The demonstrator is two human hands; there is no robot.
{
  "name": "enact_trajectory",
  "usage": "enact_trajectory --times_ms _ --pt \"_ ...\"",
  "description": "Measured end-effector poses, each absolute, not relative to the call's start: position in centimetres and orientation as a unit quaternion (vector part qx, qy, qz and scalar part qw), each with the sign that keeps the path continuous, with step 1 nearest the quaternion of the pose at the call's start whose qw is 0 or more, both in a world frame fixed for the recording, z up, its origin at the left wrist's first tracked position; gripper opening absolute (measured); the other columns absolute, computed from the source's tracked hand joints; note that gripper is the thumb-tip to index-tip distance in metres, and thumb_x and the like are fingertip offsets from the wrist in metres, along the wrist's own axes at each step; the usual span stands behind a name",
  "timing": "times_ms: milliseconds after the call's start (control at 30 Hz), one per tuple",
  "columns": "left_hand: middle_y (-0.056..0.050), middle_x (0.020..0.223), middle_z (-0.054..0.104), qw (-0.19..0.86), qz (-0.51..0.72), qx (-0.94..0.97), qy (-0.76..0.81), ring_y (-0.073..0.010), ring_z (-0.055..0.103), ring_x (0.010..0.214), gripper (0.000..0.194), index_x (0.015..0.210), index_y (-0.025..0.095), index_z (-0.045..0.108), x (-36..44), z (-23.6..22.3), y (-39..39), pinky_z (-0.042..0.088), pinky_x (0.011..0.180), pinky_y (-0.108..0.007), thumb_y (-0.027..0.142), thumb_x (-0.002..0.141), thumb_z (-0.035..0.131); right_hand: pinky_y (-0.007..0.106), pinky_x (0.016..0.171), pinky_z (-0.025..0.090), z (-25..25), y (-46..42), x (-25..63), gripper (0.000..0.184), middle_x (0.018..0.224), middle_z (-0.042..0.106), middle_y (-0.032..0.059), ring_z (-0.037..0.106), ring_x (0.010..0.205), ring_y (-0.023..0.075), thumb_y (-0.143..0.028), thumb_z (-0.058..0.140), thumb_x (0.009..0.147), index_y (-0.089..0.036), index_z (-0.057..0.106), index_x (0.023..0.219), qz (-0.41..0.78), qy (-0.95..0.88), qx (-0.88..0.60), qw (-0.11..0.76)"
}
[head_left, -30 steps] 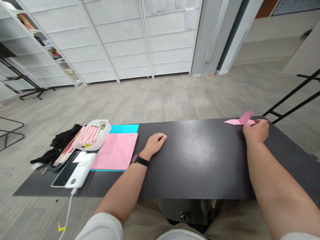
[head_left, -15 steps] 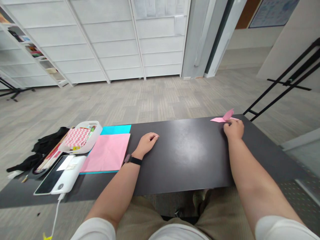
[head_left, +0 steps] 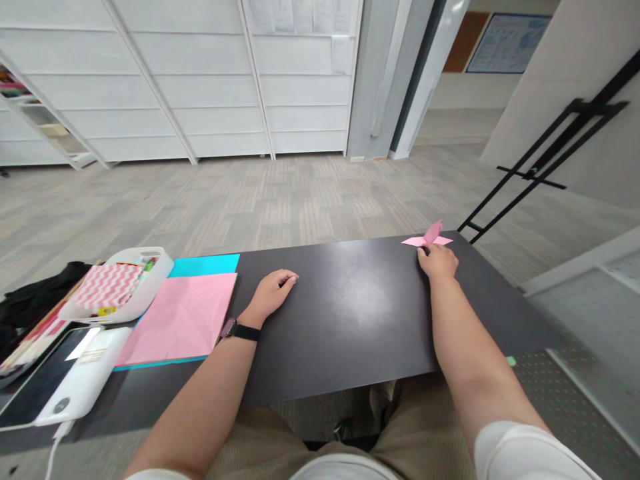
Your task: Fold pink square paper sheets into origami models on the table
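At the far right of the table (head_left: 345,347) stands a pink origami figure (head_left: 433,233), its two points spread flat and one folded flap sticking up. My right hand (head_left: 440,262) is at its near edge with bent fingers; the fingertips are partly hidden, and they seem to hold the paper. My left hand (head_left: 275,291), with a dark watch (head_left: 230,328) on the wrist, rests on the tabletop with fingers curled in and the thumb against them. Nothing shows in it. To its left lies a stack of square paper, pink sheets (head_left: 180,320) over blue ones (head_left: 205,265).
Left of the paper are a white basket (head_left: 160,267) with a pink zigzag pouch (head_left: 107,285), a white power bank (head_left: 85,377) with a cable, a dark-screened tablet (head_left: 43,373) and black cloth (head_left: 45,287). A black stand (head_left: 535,167) rises beyond the right corner.
The view has turned right, so everything sits further left. My right hand has drawn back slightly, and more of the origami figure's right point shows. My left hand stays curled on the table.
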State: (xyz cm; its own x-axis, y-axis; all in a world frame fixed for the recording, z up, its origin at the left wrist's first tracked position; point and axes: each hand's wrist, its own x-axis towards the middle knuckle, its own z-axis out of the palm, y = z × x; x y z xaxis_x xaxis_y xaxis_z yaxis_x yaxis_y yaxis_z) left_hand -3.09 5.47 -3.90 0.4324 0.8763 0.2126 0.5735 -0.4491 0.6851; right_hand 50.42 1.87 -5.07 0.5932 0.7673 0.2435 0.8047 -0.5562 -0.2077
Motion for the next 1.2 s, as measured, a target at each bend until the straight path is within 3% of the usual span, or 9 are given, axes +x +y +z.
enact_trajectory --times_ms 133,233,467,867,1200 --pt "-0.004 0.109 0.081 0.268 0.284 0.801 0.454 -0.0235 0.075 0.103 0.028 0.103 0.025 0.077 -3.03 -3.74 5.38 0.058 0.102 -0.038 0.041 0.101 0.054 0.074 0.117 0.025 -5.08 1.60 50.44 0.045 0.146 0.066 0.0165 0.049 0.135 0.0390 -0.046 0.047 0.101 -0.025 0.073 0.130 -0.054 -0.443 -0.882 0.154" --pt "-0.004 0.109 0.081 0.269 0.285 0.801 0.453 -0.0231 0.075 0.103 0.027 0.103 0.025 0.077 -3.04 -3.82 5.44 0.057 0.103 -0.039 0.040 0.101 0.054 0.078 0.118 0.021 -5.14 1.52 50.56 0.045 0.150 0.063 0.0148 0.045 0.140 0.0395 -0.046 0.047 0.101 -0.027 0.072 0.132 -0.043 -0.442 -0.881 0.162" --pt "-0.003 0.109 0.081 0.265 0.284 0.805 0.448 -0.0232 0.075 0.103 0.026 0.103 0.026 0.078 -3.13 -3.93 5.56 0.057 0.102 -0.038 0.039 0.102 0.055 0.079 0.119 0.020 -5.02 1.60 50.51 0.045 0.153 0.062 0.0143 0.045 0.141 0.0391 -0.045 0.049 0.100 -0.026 0.071 0.135 -0.035 -0.446 -0.878 0.170" --pt "-0.004 0.109 0.080 0.264 0.279 0.808 0.447 -0.0235 0.074 0.104 0.026 0.104 0.026 0.077 -3.08 -3.70 5.44 0.057 0.101 -0.039 0.038 0.101 0.054 0.074 0.117 0.032 -4.74 1.29 50.66 0.045 0.150 0.065 0.0123 0.053 0.135 0.0378 -0.042 0.051 0.098 -0.028 0.074 0.135 -0.033 -0.440 -0.880 0.174" --pt "-0.004 0.110 0.080 0.261 0.276 0.810 0.446 -0.0236 0.073 0.104 0.026 0.104 0.026 0.077 -3.13 -3.98 5.55 0.057 0.100 -0.039 0.038 0.102 0.054 0.075 0.119 0.028 -4.66 1.01 51.08 0.044 0.149 0.066 0.0119 0.056 0.133 0.0375 -0.041 0.053 0.096 -0.028 0.077 0.131 -0.032 -0.438 -0.883 0.167"
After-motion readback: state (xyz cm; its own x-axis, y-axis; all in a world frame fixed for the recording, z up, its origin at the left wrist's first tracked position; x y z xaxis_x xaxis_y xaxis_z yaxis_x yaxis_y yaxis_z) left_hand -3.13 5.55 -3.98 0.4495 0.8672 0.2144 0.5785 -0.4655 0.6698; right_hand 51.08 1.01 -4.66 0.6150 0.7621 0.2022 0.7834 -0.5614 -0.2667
